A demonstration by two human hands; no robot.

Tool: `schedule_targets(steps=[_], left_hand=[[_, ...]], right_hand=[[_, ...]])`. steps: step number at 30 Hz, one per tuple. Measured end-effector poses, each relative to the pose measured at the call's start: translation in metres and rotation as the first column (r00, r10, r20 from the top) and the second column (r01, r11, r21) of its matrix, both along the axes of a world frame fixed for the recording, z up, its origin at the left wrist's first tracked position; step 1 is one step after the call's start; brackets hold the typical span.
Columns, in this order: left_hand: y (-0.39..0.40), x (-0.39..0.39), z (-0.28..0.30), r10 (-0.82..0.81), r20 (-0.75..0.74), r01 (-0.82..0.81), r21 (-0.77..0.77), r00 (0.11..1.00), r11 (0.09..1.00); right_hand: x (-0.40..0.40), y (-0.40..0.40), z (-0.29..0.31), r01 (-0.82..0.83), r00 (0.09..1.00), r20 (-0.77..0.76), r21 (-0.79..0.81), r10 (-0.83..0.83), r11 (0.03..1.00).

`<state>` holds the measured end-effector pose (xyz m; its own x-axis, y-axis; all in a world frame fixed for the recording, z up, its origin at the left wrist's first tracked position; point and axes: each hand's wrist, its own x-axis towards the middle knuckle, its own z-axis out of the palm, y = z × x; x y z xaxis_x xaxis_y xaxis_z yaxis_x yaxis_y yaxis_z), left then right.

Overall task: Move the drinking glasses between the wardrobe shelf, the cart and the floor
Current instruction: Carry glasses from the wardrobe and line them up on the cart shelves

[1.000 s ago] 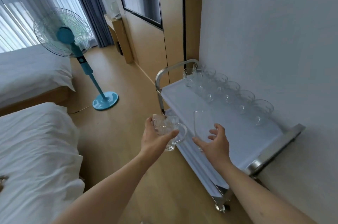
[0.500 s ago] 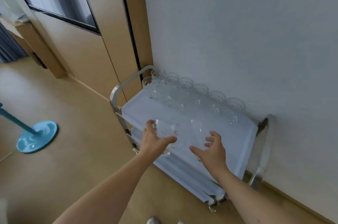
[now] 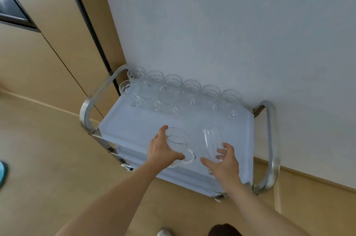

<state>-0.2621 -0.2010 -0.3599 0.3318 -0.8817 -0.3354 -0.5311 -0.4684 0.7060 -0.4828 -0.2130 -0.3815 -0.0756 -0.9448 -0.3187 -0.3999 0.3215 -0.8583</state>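
My left hand (image 3: 160, 149) grips a clear handled glass mug (image 3: 178, 144) over the front of the cart's white top tray (image 3: 123, 125). My right hand (image 3: 224, 164) holds a taller clear glass (image 3: 211, 142) beside it, fingers curled round its lower part. Both glasses are above the tray's front half; I cannot tell if they touch it. Several clear handled glasses (image 3: 191, 91) stand in a row along the tray's back edge against the white wall.
The cart has steel tube handles at the left end (image 3: 92, 104) and the right end (image 3: 271, 149), and a lower shelf. Tan wardrobe panels (image 3: 48, 43) stand to the left. Wooden floor (image 3: 48, 158) lies in front. A shoe (image 3: 163, 233) shows at the bottom.
The view has swung right and down from the room to the cart. Both hands, each with its glass, have come forward over the cart's top tray.
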Motion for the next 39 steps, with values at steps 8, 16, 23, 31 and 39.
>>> schedule_targets(steps=[8,16,23,31,39], left_hand=[[-0.043,-0.018,-0.016,-0.047,0.003,0.047,0.017,0.999,0.999],[-0.106,-0.035,-0.033,-0.122,0.077,0.123,-0.003,0.99,0.992],[-0.138,-0.043,-0.046,-0.207,0.141,0.213,-0.032,0.968,0.977],[-0.149,-0.033,-0.044,-0.341,0.451,0.379,0.006,0.825,0.926],[-0.154,-0.024,-0.033,-0.356,0.692,0.39,0.116,0.628,0.914]], right_hand=[[-0.013,-0.03,-0.008,0.073,0.997,0.031,0.026,-0.074,0.997],[-0.016,-0.09,-0.013,0.084,0.995,0.052,0.008,-0.084,0.996],[-0.015,-0.118,-0.018,0.119,0.989,0.088,0.01,-0.119,0.993],[-0.01,-0.126,-0.021,0.116,0.987,0.109,0.038,-0.12,0.993],[-0.005,-0.121,-0.016,0.109,0.985,0.131,0.04,-0.113,0.993]])
